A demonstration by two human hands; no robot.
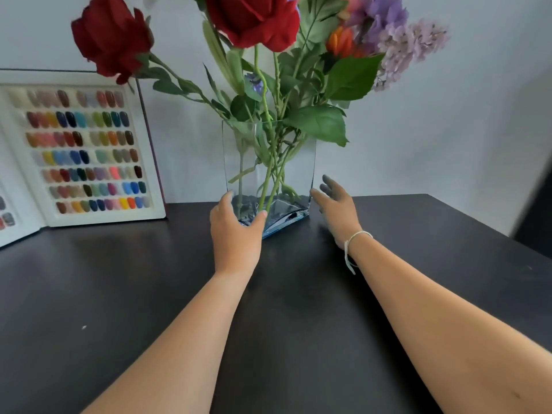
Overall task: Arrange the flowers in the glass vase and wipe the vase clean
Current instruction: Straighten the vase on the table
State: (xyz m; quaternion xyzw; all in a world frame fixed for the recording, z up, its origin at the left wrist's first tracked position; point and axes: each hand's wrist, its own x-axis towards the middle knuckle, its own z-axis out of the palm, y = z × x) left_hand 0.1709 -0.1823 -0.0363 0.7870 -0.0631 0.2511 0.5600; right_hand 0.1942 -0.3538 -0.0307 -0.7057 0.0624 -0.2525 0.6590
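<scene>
Dark table [119, 294]: left hand [236, 231] gripping glass vase [298, 174], right hand [337, 210] loose beside.

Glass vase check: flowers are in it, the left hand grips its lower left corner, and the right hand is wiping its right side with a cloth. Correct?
Not quite. The head view shows no cloth: the right hand is bare and open beside the glass vase. The rest holds: the flowers are in it and the left hand grips its lower left corner.

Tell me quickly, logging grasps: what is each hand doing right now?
Left hand: grips the clear rectangular glass vase at its lower left corner.
Right hand: open, fingers spread beside the vase, holding nothing.
</scene>
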